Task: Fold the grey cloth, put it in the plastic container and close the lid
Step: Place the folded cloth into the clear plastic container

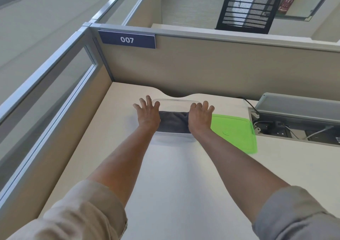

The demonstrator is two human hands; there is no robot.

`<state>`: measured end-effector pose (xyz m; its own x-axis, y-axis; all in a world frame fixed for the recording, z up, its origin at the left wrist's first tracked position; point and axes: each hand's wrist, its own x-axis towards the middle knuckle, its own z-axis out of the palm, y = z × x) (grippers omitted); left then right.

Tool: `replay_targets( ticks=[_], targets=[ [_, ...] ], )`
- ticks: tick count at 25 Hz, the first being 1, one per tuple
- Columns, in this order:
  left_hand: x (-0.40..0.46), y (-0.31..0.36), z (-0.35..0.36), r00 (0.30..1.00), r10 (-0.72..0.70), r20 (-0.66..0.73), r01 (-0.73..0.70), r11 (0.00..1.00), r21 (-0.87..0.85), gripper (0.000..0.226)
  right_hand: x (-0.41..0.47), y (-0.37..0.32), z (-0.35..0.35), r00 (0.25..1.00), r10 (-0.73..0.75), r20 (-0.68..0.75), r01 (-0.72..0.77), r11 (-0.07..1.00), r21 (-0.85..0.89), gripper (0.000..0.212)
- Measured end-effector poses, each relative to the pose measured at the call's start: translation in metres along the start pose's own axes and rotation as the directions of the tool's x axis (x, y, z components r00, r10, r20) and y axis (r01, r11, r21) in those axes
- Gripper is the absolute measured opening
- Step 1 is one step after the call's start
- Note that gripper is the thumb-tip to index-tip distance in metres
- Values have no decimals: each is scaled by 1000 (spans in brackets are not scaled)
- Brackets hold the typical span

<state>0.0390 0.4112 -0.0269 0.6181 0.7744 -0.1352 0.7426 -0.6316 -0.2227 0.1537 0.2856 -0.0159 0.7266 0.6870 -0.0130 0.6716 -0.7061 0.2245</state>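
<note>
Pressing the folded grey cloth [173, 121] into the clear plastic container [174, 101], the left hand [148, 115] and right hand [199, 117] lie flat, fingers spread. Bunched cloth may spring above the rim and stop the green lid [235, 131], lying beside on the tabletop [180, 175], from sealing.

Bare table [174, 175] lies open in front of the plastic container [176, 101]. The green lid [235, 133] crowds its right side, partition walls [202, 70] close off behind and left, and the cable tray [298, 127] blocks far right.
</note>
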Motion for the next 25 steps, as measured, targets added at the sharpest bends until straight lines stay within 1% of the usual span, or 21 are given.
replay_targets(
  ticks=[3, 5, 8, 10, 13, 15, 17, 18, 20, 21, 22, 24, 25],
  targets=[
    [1, 0, -5, 999, 13, 47, -15, 999, 38, 57, -1, 3, -2, 1000, -15, 25, 15, 1000, -13, 54],
    [-2, -2, -7, 998, 34, 56, -34, 999, -11, 58, 0, 8, -2, 999, -42, 19, 41, 999, 25, 61],
    [-7, -9, -9, 995, 97, 3, -96, 992, -83, 58, -2, 17, -4, 995, -100, -21, 102, 992, 81, 70],
    [-10, -12, -14, 990, 128, -55, -134, 983, -126, 57, -6, 23, -8, 988, -137, -72, 144, 983, 114, 67],
    [-15, -10, -28, 976, 149, -161, -179, 965, -194, 53, -12, 34, -17, 965, -194, -176, 222, 962, 157, 50],
    [-19, -4, -38, 958, 179, -222, -229, 947, -224, 49, -16, 45, -22, 961, -192, -197, 228, 956, 182, 42],
    [-31, 8, -50, 907, 263, -329, -359, 891, -278, 37, -23, 61, -22, 967, -166, -192, 202, 961, 189, 39],
    [-40, 17, -55, 859, 323, -397, -452, 843, -292, 29, -27, 69, -20, 971, -153, -185, 187, 965, 186, 38],
    [-63, 41, -62, 722, 455, -522, -632, 740, -230, 22, -38, 87, -13, 977, -127, -173, 160, 969, 189, 32],
    [-75, 55, -63, 658, 508, -556, -694, 696, -184, 21, -44, 95, -10, 981, -108, -164, 140, 971, 195, 27],
    [-87, 69, -62, 611, 547, -573, -737, 657, -159, 20, -50, 101, -8, 984, -89, -153, 120, 972, 203, 24],
    [-103, 93, -58, 549, 597, -585, -796, 587, -147, 16, -60, 112, -4, 990, -71, -125, 97, 972, 213, 27],
    [-109, 103, -54, 534, 617, -577, -812, 564, -149, 15, -64, 118, -1, 991, -71, -113, 94, 973, 213, 31]
  ],
)
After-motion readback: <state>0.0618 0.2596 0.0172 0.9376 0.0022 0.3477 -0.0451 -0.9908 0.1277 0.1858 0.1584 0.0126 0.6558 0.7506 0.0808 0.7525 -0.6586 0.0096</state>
